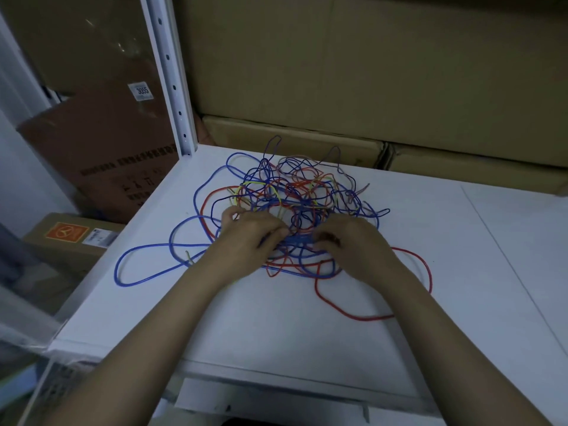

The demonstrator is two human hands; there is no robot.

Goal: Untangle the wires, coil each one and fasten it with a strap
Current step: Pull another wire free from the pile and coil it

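A tangled heap of wires (295, 192) in blue, red, yellow-green and pale pink lies on the white shelf (276, 318). A long blue loop (138, 256) trails out to the left and a red loop (353, 315) to the right front. My left hand (249, 238) lies on the near left side of the heap, its fingertips curled into the strands. My right hand (353, 241) is on the near right side, its fingers pinching blue and red strands. Which single wire each hand holds is hidden in the tangle. No strap is in sight.
Cardboard boxes (368, 72) are stacked behind the heap along the back of the shelf. A white perforated upright (172, 78) stands at the left rear corner. More boxes (101, 142) sit left of the shelf, lower down.
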